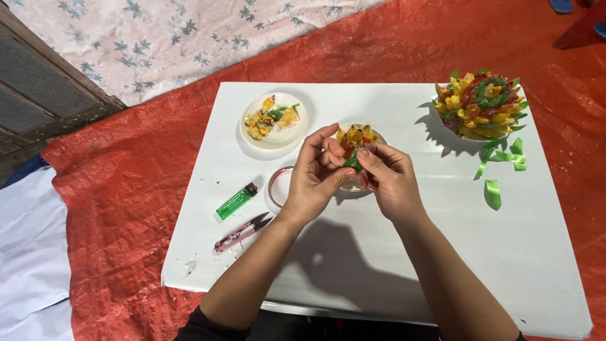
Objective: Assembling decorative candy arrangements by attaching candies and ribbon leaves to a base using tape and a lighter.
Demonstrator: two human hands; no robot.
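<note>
Both hands meet over the middle of the white worktop (379, 252). The left hand (315, 173) and the right hand (388, 177) pinch one small green ribbon piece (352, 162) between their fingertips, thumbs and forefingers closed on it from either side. The piece is held just above a small dish (372, 134) of yellow and orange folded bits, which is mostly hidden behind the hands.

To the left of that dish sits a white plate (278, 136) with more yellow pieces and a scrap of green on it. Just beside the left wrist, part of a clear tape ring (276, 183) shows on the worktop. Further left lie a green lighter (236, 201) and, below it, pink snips (242, 232), both angled; small white scraps are scattered near them.

At the far right corner stands a finished cluster (481, 104) of yellow, red and green folded ribbon points, rounded like a flower. Just below it lie loose green ribbon strips (502, 164), one curled, one flat.

The worktop rests on a red tarp (126, 189). Beyond it is a pale floral cloth (177, 38), with a dark wooden frame (44, 82) at the upper left.
</note>
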